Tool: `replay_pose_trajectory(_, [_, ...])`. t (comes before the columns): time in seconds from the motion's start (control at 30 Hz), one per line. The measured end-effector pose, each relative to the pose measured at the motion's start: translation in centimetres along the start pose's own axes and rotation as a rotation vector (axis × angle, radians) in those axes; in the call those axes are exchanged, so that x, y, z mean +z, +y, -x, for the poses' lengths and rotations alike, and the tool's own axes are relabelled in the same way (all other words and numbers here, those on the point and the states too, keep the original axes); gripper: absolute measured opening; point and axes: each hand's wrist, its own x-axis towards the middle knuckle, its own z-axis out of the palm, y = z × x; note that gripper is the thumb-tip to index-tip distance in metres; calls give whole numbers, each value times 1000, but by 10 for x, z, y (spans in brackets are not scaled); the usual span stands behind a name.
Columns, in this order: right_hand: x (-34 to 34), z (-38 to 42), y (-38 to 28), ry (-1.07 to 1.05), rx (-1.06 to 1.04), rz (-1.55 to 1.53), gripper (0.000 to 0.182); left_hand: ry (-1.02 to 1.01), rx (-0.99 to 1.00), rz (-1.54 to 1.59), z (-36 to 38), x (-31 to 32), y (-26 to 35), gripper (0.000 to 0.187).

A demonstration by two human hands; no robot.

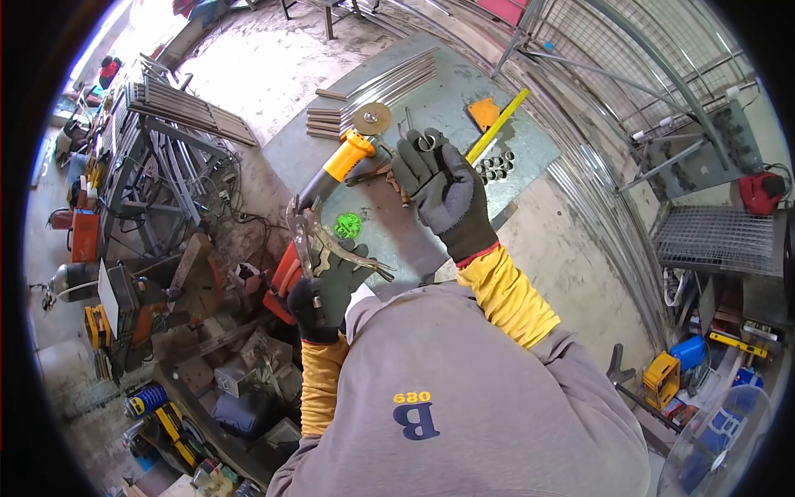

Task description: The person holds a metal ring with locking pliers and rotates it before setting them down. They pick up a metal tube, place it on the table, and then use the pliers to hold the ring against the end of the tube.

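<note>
My left hand (333,286), in a dark work glove, is closed on locking pliers (308,234) whose handles stand apart. My gloved right hand (445,189) is raised palm up, with a short metal tube ring (426,143) pinched at its fingertips. Ahead of my left hand, a grinder with a yellow-orange collar (351,156) carries a round disc (372,118). Beyond my right hand, several similar cut rings (497,166) lie on the metal sheet (530,137), beside a yellow strip (498,124) and an orange angular piece (483,113).
Long metal tubes (397,87) and shorter cut lengths (323,123) lie on the sheet's far part. A rack of bars (190,108) stands left. More long tubes (600,195) run along the floor at right, near a wire mesh shelf (716,228) and a fan (716,451).
</note>
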Motion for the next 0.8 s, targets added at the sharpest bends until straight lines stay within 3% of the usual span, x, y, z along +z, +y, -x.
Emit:
replay_pose_trajectory(0.07, [-3,0,-1,-28,-11,-22,41,-80,40,-84,2,5,5,24])
replay_pose_trajectory(0.13, [-4,0,-1,-57,-22,-42,40,-156,-173,411,3,12,-2,23])
replay_pose_trajectory(0.23, [-6,1,-2,-11,-62,-54,39,-261,-500,1155,-1,28,5,44])
replay_pose_trajectory(0.27, [-8,1,-2,-8,-71,-57,37,-262,-501,1156,-2,34,10,44])
replay_pose_trajectory(0.33, [-10,1,0,-8,-76,-61,36,-458,-457,1221,-19,53,70,106])
replay_pose_trajectory(0.47, [-6,4,0,-26,-74,-52,33,-490,-456,1250,-18,56,63,106])
replay_pose_trajectory(0.57, [-5,6,0,-18,-75,-47,32,-428,-562,1344,-16,55,65,102])
replay_pose_trajectory(0.63, [-6,6,0,-8,-86,-34,32,-313,-593,1266,-16,54,83,84])
replay_pose_trajectory(0.7, [-8,7,0,-21,-102,-1,33,-407,-17,-384,-11,20,37,42])
replay_pose_trajectory(0.73, [-9,7,-1,-21,-102,-2,33,-408,-18,-385,-7,21,30,42])
replay_pose_trajectory(0.8, [-11,6,-2,3,-88,-61,35,-55,278,-214,-1,30,30,15])
